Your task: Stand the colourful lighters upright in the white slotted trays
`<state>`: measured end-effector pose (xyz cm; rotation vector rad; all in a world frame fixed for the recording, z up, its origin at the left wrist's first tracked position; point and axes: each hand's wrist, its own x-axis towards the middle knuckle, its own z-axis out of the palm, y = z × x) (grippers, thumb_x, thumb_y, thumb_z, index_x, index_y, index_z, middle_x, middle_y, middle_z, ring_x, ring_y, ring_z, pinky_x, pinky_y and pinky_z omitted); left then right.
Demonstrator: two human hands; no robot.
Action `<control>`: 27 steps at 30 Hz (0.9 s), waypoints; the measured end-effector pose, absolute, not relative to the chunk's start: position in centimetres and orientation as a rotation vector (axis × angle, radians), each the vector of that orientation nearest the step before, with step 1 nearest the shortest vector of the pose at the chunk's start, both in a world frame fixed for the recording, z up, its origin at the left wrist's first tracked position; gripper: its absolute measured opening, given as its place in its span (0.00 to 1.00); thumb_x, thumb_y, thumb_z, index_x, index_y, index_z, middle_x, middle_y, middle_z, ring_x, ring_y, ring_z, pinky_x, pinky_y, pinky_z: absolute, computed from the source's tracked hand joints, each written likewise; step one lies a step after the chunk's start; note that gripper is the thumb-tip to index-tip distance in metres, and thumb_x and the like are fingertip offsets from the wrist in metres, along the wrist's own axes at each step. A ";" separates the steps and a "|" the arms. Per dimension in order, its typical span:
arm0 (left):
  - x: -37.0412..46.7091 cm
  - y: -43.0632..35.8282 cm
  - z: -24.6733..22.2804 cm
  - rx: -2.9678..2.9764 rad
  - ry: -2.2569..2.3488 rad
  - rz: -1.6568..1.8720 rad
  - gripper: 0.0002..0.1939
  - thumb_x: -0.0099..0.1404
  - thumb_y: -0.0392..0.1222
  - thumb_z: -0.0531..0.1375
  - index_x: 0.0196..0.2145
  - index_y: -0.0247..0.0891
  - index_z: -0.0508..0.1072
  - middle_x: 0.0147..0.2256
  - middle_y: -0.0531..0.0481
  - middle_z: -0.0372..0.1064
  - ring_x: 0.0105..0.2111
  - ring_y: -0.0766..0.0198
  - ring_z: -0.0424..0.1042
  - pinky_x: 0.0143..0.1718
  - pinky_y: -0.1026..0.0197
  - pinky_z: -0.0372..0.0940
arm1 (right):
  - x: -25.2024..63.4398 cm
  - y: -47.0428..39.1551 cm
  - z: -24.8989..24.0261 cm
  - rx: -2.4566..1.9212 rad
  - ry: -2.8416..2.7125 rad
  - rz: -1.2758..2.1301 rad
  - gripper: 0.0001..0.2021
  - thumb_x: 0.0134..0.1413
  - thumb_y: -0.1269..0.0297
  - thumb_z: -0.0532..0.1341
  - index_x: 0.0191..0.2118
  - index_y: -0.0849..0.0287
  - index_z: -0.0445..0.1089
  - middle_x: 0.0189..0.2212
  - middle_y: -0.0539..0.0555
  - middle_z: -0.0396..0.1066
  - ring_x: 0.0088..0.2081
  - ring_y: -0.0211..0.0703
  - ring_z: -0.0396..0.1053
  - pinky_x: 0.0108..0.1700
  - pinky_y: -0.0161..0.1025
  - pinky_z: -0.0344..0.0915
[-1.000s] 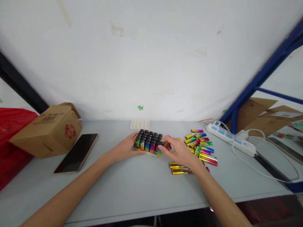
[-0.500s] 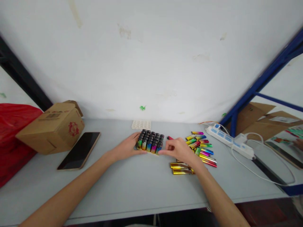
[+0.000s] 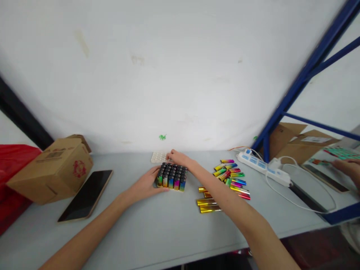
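Note:
A tight block of upright lighters point(image 3: 172, 177), with black tops and shiny rainbow-coloured bodies, stands on the table in rows, a pale edge showing beneath. My left hand point(image 3: 149, 183) is wrapped round the block's left side, thumb along the front. Behind the block lies a white tray with round hollows point(image 3: 157, 157). My right hand point(image 3: 177, 157) reaches over there with curled fingers closed at the tray's right end, which they partly cover. To the right, loose shiny lighters point(image 3: 237, 174) lie in a pile, and my right forearm hides part of the gold ones point(image 3: 206, 202).
A phone-like black slab point(image 3: 86, 195) lies left, beside a cardboard box point(image 3: 53, 170) and a red bag point(image 3: 11, 176). On the right are a white power strip point(image 3: 263, 167) with cables, blue frame bars point(image 3: 295, 97) and another person's hand point(image 3: 348, 168). The wall rises behind.
My right hand has left the block's right front side and moved back and left to the white tray. My left hand stays on the block. The whole view has shifted slightly.

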<state>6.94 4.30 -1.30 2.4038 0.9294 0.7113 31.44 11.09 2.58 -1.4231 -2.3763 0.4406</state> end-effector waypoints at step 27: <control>10.3 10.5 -2.3 2.412 1.110 0.834 0.44 0.60 0.74 0.74 0.64 0.42 0.80 0.65 0.38 0.80 0.66 0.35 0.77 0.72 0.38 0.71 | 39.0 -5.6 5.0 -1.257 -2.359 0.531 0.12 0.79 0.59 0.67 0.56 0.56 0.85 0.48 0.57 0.87 0.45 0.47 0.83 0.52 0.39 0.73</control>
